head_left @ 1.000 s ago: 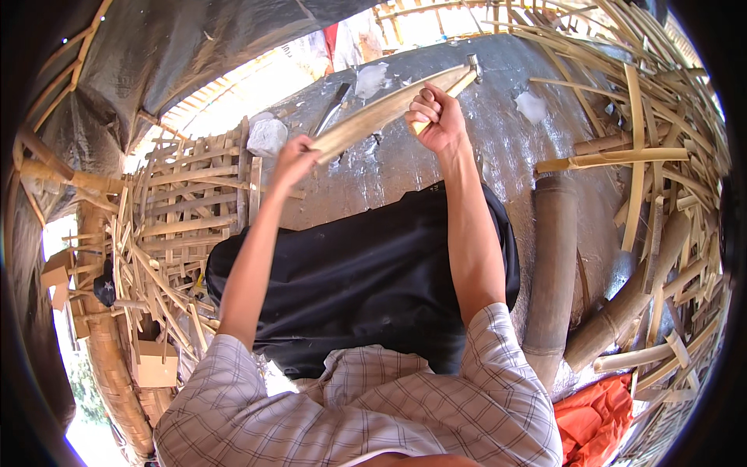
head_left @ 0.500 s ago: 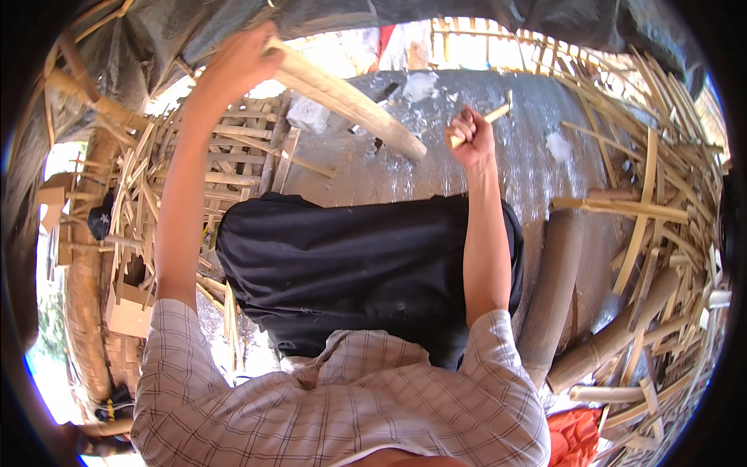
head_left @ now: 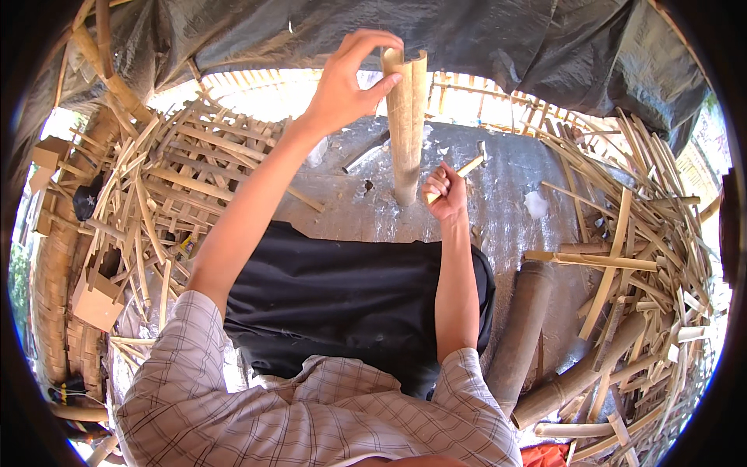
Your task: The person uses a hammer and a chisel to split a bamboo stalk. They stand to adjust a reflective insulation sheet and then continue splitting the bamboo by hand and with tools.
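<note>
Standing upright at twelve o'clock, the bamboo piece (head_left: pixel 407 124) is resting its foot on the grey mat (head_left: pixel 513 202). Left hand (head_left: pixel 348 82) is pinching its top, fingers half curled. Right hand (head_left: pixel 445 191), at one o'clock, is gripping a tool handle (head_left: pixel 464 169), fist closed, just beside the bamboo's base.

You held a pale tan, upright split bamboo piece (head_left: pixel 407 117), its fibrous matt surface dry and faintly streaked. Your right hand (head_left: pixel 446 191) gripped a smooth, light wooden tool handle (head_left: pixel 459 171). The grey ground sheet (head_left: pixel 506 194) looked slightly glossy and crinkled. The black cloth (head_left: pixel 350 303) on your lap was matt, and the dark tarpaulin (head_left: pixel 467 39) overhead showed a dull sheen.
</note>
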